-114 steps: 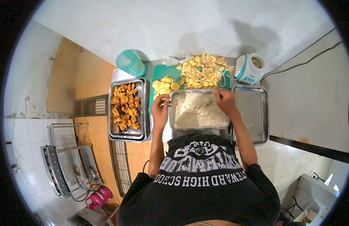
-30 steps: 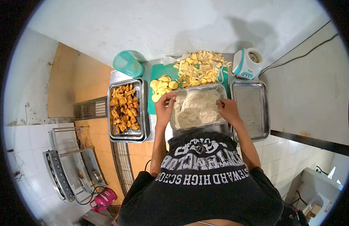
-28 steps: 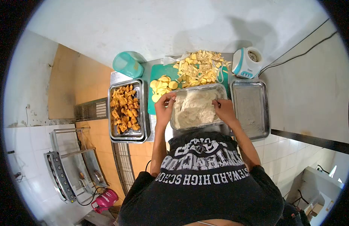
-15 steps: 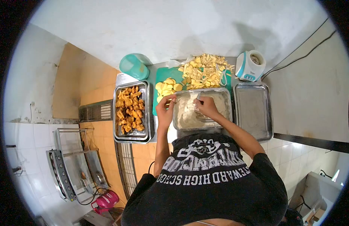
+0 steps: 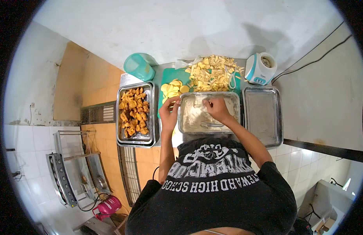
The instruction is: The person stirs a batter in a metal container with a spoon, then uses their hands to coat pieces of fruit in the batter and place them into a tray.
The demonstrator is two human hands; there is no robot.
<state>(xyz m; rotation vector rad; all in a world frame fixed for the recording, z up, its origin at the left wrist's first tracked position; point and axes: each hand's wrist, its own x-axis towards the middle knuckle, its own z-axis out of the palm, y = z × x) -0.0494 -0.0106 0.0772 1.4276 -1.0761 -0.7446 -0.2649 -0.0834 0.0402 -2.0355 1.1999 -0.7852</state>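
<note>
The shallow rectangular metal tray (image 5: 238, 113) holding a pale, floury mixture (image 5: 194, 117) lies at the centre of the work surface, directly in front of the person. The left hand (image 5: 169, 111) is at the left rim, toward the far corner; its fingers are curled, with the tips close to the thumb at the rim. Whether they pinch the metal cannot be told. The right hand (image 5: 216, 109) is over the mixture, right of the tray's middle, with the fingers bent together; whether they pinch a tool cannot be told.

Compared with 3.8 seconds ago, the right hand is farther left, away from the far right corner. The left hand remains at the left rim.

The green cutting board (image 5: 168, 76) with yellow slices (image 5: 173, 89) lies beyond the tray. A metal tray of browned fried pieces (image 5: 133, 111) stands to the left; a bare metal tray (image 5: 263, 115) stands to the right.
</note>
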